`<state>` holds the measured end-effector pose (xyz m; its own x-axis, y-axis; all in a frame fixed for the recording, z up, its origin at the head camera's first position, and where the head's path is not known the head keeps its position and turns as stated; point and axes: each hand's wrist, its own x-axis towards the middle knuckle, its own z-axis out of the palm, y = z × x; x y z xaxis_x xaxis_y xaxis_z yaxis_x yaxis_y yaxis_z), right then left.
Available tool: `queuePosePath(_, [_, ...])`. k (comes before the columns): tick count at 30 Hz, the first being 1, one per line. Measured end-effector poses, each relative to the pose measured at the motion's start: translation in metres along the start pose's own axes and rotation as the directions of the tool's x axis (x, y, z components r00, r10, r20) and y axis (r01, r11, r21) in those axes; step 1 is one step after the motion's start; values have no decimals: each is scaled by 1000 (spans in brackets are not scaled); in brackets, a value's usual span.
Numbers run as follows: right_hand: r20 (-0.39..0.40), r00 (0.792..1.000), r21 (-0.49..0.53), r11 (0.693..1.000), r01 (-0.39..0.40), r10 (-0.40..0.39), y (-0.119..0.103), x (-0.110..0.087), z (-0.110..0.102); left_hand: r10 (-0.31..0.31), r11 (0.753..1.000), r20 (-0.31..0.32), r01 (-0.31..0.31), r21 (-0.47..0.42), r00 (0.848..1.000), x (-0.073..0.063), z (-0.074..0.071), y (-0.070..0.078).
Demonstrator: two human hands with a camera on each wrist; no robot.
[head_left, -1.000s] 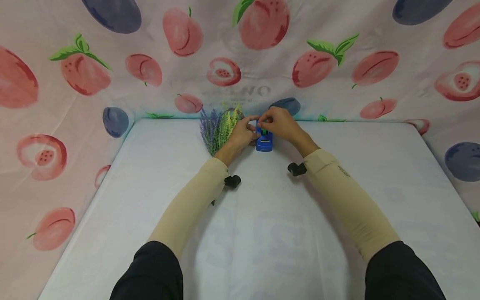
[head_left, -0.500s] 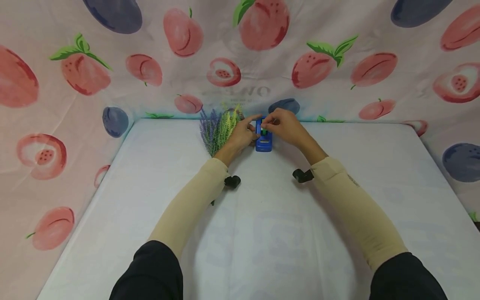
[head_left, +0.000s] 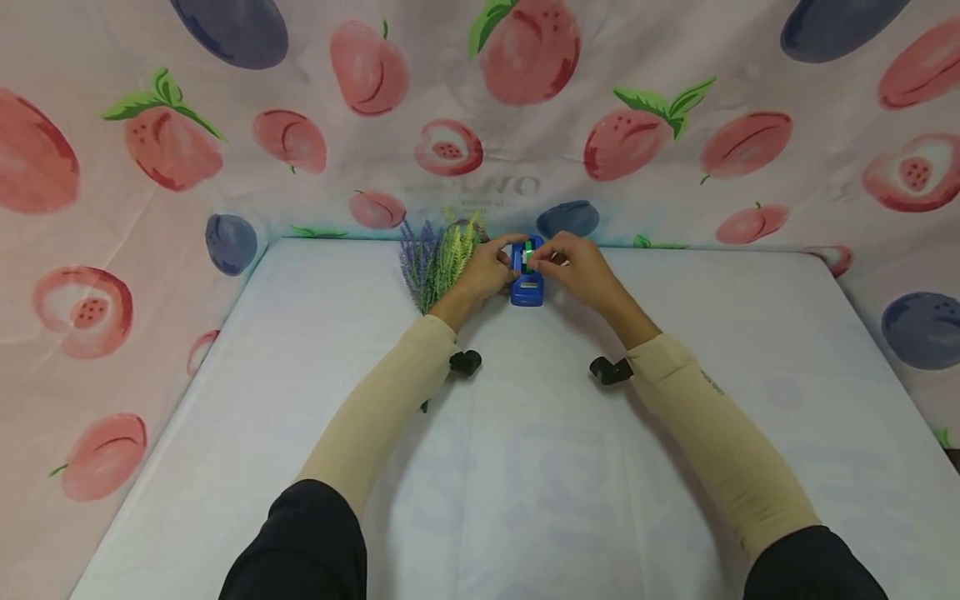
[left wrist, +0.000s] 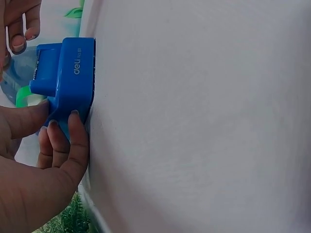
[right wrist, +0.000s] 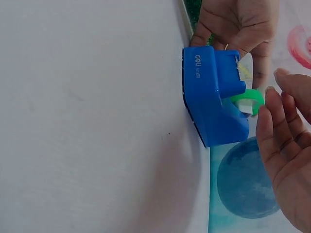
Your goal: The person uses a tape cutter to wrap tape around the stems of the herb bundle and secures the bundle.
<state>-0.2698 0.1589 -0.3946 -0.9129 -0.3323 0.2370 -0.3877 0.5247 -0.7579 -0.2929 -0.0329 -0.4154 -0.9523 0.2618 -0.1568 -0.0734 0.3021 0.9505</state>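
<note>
My left hand (head_left: 487, 265) grips the side of a blue tape dispenser (head_left: 527, 293), which stands near the table's far edge. In the left wrist view its thumb lies by the green tape core and its other fingers along the dispenser body (left wrist: 73, 73). My right hand (head_left: 579, 265) is on the other side, with its fingertips at the green tape core (right wrist: 258, 99) in the right wrist view. The thumb and forefinger there are slightly bent and close together, with no tape visible between them. A toothed cutter (right wrist: 238, 68) runs along the dispenser's edge.
Purple flower sprigs (head_left: 418, 250) and yellow-green ones (head_left: 453, 254) lie left of the dispenser, partly behind my left hand and forearm. A white cloth covers the table (head_left: 525, 467). Behind it hangs a fruit-print curtain (head_left: 517, 133).
My right hand has come down and slightly toward me, from above the dispenser to beside the tape core, which now shows more. My left hand keeps its hold on the dispenser.
</note>
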Motion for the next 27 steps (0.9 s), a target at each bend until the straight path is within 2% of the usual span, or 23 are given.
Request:
queuePosePath(14, [43, 999, 60, 998, 24, -26, -4, -14, -3, -10, 999, 23, 9, 36, 1000, 1, 0, 3])
queuePosePath(18, [55, 998, 93, 996, 3, -8, -4, -19, -3, -22, 999, 25, 21, 33, 999, 1, -1, 3])
queuePosePath(25, [50, 998, 269, 961, -55, 43, -21, -29, -5, -44, 999, 28, 44, 5, 999, 0, -2, 4])
queuePosePath(27, [29, 999, 284, 957, -52, 46, -25, -30, -5, -43, 999, 32, 42, 10, 999, 0, -1, 3])
